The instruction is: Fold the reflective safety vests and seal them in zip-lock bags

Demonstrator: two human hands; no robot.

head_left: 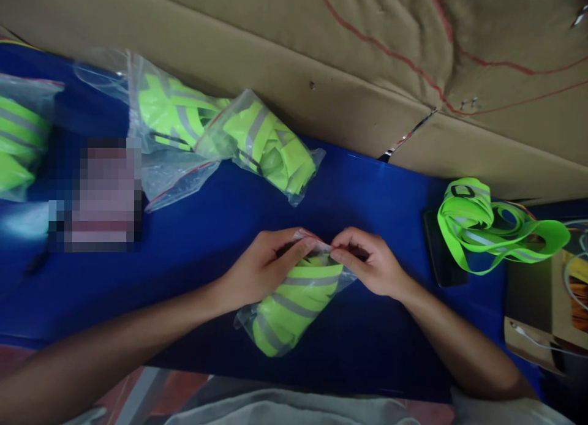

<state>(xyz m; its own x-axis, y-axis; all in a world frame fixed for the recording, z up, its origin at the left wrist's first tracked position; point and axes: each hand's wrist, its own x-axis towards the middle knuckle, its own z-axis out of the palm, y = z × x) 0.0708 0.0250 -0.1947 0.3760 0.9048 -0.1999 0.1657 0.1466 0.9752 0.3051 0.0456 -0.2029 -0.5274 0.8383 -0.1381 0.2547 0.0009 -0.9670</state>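
While our two hands meet over the blue surface [220, 229], we pinch the top edge of a clear bag [257, 321] between them. Our left hand [264, 269] grips the mouth of the bag from the left, thumb and fingers pressed together on the plastic. Our right hand [367, 266] clenches the same edge from the right, its fingertips almost touching those of the left. Inside the bag sits a folded neon-yellow band [294, 302] with grey reflective stripes. The bag slants down toward us, and its lower end lies near the front edge of the surface.

Farther back, two filled bags [266, 146] of the same neon bands lie side by side against a cardboard wall [321, 57], one overlapping the other. An empty bag [174, 177] lies flat just in front of them. Another filled bag [18, 140] shows at the far left edge. To our right, a loose neon strap [487, 226] is heaped in loops, partly over a dark flat phone [441, 253] and partly over a brown box [542, 302].
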